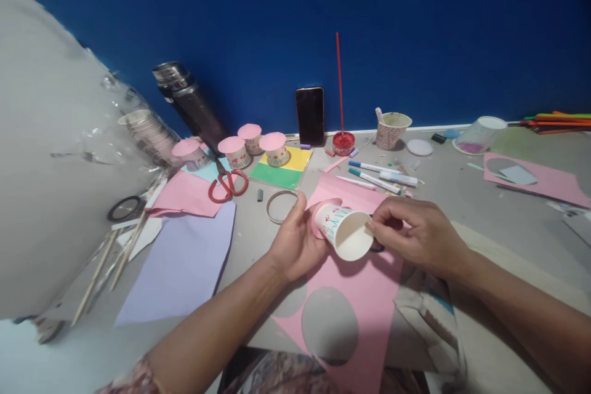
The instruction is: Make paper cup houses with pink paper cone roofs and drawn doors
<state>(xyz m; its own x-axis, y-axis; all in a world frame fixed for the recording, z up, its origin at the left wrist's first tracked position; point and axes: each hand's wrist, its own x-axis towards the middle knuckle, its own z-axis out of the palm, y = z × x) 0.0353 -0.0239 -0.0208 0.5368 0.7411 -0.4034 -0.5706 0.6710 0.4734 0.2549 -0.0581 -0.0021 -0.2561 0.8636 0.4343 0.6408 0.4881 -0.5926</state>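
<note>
A white paper cup (354, 235) with red and teal markings lies tilted in my left hand (300, 237), its open mouth facing me. Pink paper (317, 221) covers the cup's bottom end, partly hidden by my fingers. My right hand (413, 228) pinches the cup's rim at the right side between thumb and fingers. Beneath the cup is a pink sheet (364, 301) with round holes cut from it. Close to my left thumb, a tape ring (272, 218) lies on the table. Something dark, mostly hidden, shows under my right fingers.
Several cups with pink paper tops (273, 149) stand at the back left. Red-handled scissors (227, 188) lie near a lavender sheet (184, 265). A thermos (189, 101) and a phone (310, 117) are against the blue wall. Markers (373, 167) lie behind my right hand.
</note>
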